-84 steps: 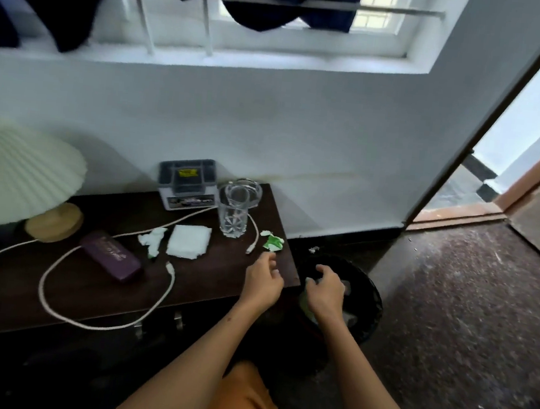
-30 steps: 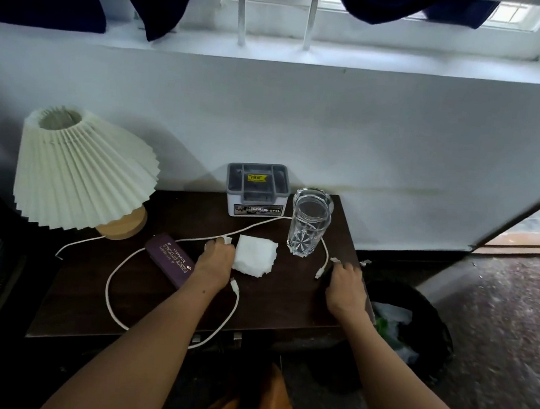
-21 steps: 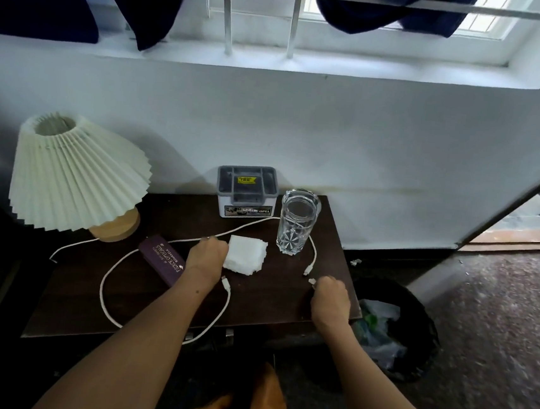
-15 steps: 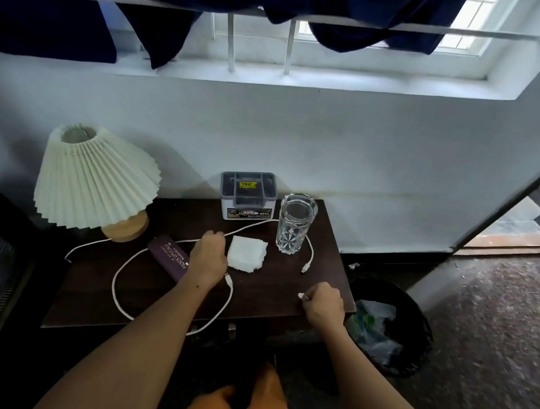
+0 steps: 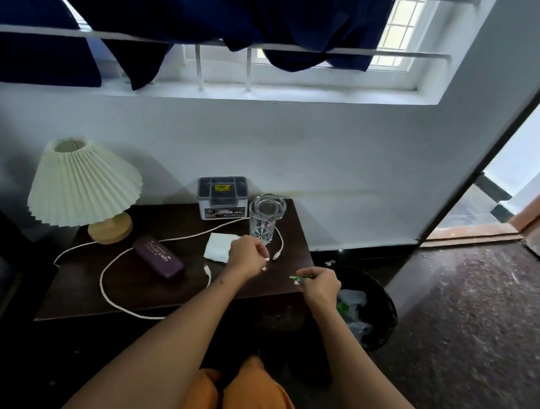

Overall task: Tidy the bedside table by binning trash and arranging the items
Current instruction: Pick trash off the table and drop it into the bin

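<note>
Two hands work at the right end of the bedside table (image 5: 154, 298), and we judge the step in hand to be the gathering of small trash. Our right hand (image 5: 320, 286) is pinched shut on a green and white scrap (image 5: 296, 277), holding it at the table's right edge, just beside the black bin (image 5: 386, 314) on the floor. Our left hand (image 5: 247, 258) is loosely curled over the table near the glass (image 5: 262, 223); something small and white shows at its fingertips, but we cannot tell whether it is gripped or merely touched. A tiny white bit (image 5: 264, 269) lies on the wood just below that hand.

Next, we think, the right hand needs to swing out over the bin and let the scrap drop among the wrappers already inside. The left hand needs a fine pinch for the small bit, taking care not to knock the glass. A white tissue (image 5: 218, 250) lies flat beside the left hand and may be trash too. Arranging remains: the white cable (image 5: 105, 290) sprawls in a loop around the purple case (image 5: 158, 258), with the lamp (image 5: 82, 183) and the grey box (image 5: 221, 196) at the back.
</note>
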Demonstrator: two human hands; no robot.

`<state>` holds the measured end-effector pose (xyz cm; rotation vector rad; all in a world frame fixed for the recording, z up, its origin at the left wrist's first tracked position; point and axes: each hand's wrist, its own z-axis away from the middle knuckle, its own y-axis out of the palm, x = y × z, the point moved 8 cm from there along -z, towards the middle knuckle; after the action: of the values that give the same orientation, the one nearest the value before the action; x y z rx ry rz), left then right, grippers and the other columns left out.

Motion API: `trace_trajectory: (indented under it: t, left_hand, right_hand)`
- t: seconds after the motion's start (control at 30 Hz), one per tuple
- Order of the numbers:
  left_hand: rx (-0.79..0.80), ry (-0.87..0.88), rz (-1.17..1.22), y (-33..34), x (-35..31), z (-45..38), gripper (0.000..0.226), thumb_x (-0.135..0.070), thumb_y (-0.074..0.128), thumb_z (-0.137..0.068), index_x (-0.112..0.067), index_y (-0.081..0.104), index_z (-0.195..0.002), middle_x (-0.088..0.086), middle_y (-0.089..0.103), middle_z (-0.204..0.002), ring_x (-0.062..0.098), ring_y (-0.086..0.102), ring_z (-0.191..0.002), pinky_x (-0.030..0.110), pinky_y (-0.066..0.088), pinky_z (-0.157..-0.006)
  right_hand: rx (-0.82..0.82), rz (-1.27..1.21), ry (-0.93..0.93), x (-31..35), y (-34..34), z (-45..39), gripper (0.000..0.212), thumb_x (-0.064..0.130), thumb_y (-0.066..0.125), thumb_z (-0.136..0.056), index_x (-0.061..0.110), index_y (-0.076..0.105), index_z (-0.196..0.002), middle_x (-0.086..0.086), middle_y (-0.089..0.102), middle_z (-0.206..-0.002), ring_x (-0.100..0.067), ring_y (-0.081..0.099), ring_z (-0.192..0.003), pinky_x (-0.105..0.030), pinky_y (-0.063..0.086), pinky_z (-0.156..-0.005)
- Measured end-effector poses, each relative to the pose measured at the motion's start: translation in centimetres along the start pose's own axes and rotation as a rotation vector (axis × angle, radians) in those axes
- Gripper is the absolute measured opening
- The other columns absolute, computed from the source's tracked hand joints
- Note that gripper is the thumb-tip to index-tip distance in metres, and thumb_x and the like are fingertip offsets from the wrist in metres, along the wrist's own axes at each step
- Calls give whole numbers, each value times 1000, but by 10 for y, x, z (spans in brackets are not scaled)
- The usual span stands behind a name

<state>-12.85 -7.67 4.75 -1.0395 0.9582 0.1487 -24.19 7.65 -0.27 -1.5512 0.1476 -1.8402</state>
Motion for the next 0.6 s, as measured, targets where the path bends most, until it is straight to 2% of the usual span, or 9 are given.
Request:
trace_trajectory:
  t: [0.07, 0.13, 0.17, 0.23, 0.3, 0.4, 0.5, 0.57, 0.6]
  left_hand:
    - [17, 21, -11, 15, -13, 7, 17, 2, 61, -76, -7, 75, -78, 14, 74, -90, 24, 67, -92, 28, 53, -81]
    - [41, 45, -36, 34, -24, 13, 17, -1, 62, -74, -7, 75, -82, 13, 73, -92, 25, 67, -93, 26, 51, -81]
    - [56, 56, -45, 45, -29, 15, 19, -3, 62, -73, -6, 75, -86, 13, 73, -95, 25, 66, -94, 24, 49, -81]
    - [89, 88, -64, 65, -37, 20, 26, -5, 62, -72, -6, 72, -96, 13, 71, -101, 25, 65, -97, 21, 46, -80]
    - [118, 134, -77, 89, -45, 22, 31, -4, 59, -75, -5, 71, -103, 14, 70, -107, 26, 63, -104, 23, 46, -87]
    - [154, 178, -105, 119, -57, 20, 28, -5, 57, -78, -6, 71, -102, 16, 70, -107, 28, 63, -105, 28, 48, -91]
    - [179, 183, -121, 148, -63, 14, 13, -6, 59, -78, -9, 67, -88, 14, 69, -94, 30, 63, -93, 33, 50, -77]
    - [182, 174, -118, 166, -64, 8, 7, -6, 60, -78, -10, 65, -81, 12, 69, -90, 29, 63, -89, 29, 47, -71]
    - [190, 163, -112, 175, -66, 5, 7, -6, 62, -79, -10, 67, -80, 11, 70, -91, 27, 65, -90, 26, 47, -71]
  right_hand:
    - [-49, -31, 4, -7, -12, 0, 23, -2, 55, -83, 6, 76, -89, -15, 70, -104, -27, 66, -96, -33, 54, -88]
    - [-97, -43, -22, -13, -26, 2, 21, 5, 56, -82, 2, 74, -92, -16, 72, -101, -28, 65, -99, -25, 48, -83]
    - [-123, -48, -36, -17, -33, 1, 21, 6, 58, -81, -3, 72, -92, -19, 72, -100, -31, 64, -99, -28, 47, -82]
    - [-178, -44, -47, -28, -45, -2, 24, 3, 59, -80, -9, 68, -98, -26, 67, -106, -35, 61, -102, -34, 46, -90]
    - [-233, -32, -32, -43, -57, -9, 26, 3, 56, -86, -5, 67, -108, -21, 61, -117, -31, 58, -108, -30, 41, -97]
    - [-286, -20, -9, -66, -69, -21, 22, 7, 54, -91, 0, 71, -104, -18, 66, -110, -28, 62, -102, -27, 43, -89]
    - [-352, -45, 72, -94, -83, -31, 10, 12, 61, -88, 9, 69, -94, -9, 69, -94, -23, 63, -89, -28, 43, -74]
    - [-381, -58, 124, -110, -90, -38, 0, 12, 63, -86, 12, 63, -86, -6, 65, -85, -21, 59, -81, -27, 40, -68]
    - [-387, -47, 138, -116, -92, -43, 3, 11, 63, -86, 12, 63, -83, -5, 64, -82, -22, 58, -80, -26, 38, -67]
